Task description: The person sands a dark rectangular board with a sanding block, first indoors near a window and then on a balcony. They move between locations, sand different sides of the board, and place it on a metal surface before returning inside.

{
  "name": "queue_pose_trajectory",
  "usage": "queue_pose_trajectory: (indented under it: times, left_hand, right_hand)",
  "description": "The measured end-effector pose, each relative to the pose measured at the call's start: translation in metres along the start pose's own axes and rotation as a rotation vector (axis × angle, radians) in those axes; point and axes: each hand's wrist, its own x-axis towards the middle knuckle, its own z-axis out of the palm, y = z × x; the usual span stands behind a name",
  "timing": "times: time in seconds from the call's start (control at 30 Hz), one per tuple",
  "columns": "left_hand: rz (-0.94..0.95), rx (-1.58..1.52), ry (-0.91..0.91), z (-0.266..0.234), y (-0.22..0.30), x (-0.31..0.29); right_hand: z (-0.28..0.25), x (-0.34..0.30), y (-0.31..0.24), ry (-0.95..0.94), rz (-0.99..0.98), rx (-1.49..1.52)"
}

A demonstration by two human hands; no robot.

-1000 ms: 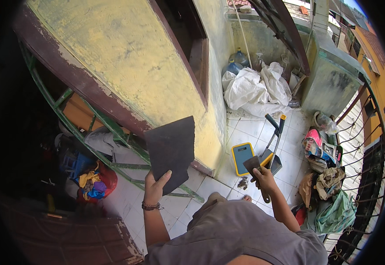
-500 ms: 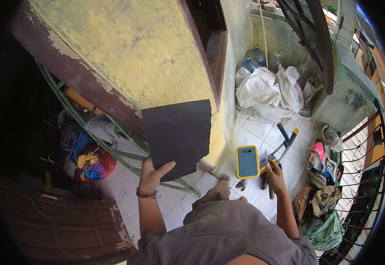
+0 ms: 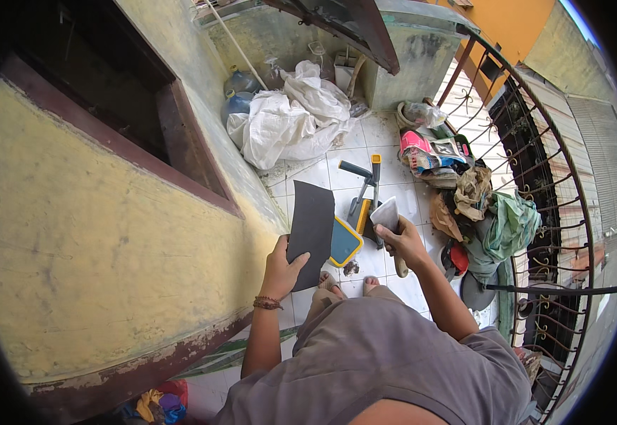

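My left hand is closed on the edge of a black sheet that looks like sandpaper, the thumb lying across its face. The sheet hangs upright in front of the yellow wall. In my right hand is a putty knife, its wide pale blade pointing up and its handle end showing below the fingers. Past both hands, on the floor, lies a blue-grey tray-like thing with a yellow rim, partly covered by the sheet. Beside it is a tool with yellow and dark handles.
A yellow wall with a brown-framed opening stands at my left. White sacks and blue water jugs fill the far corner. Along the metal railing at right lie bags, crumpled paper and green cloth. A dark shutter juts out above.
My view has swung to the right, bringing more railing into sight. The putty knife has been raised, with its blade now broad to view. The sheet has turned more edge-on.
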Motion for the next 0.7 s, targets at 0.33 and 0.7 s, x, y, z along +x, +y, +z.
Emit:
queue_pose_trajectory:
  times: [0.33, 0.7]
  left_hand:
    - [-0.024, 0.176, -0.456, 0.05, -0.027, 0.028]
    - [-0.054, 0.158, -0.227, 0.085, -0.024, -0.016]
  right_hand:
    - [-0.035, -0.042, 0.07, 0.458, 0.336, 0.37]
    - [-0.094, -0.063, 0.069, 0.301, 0.387, 0.318]
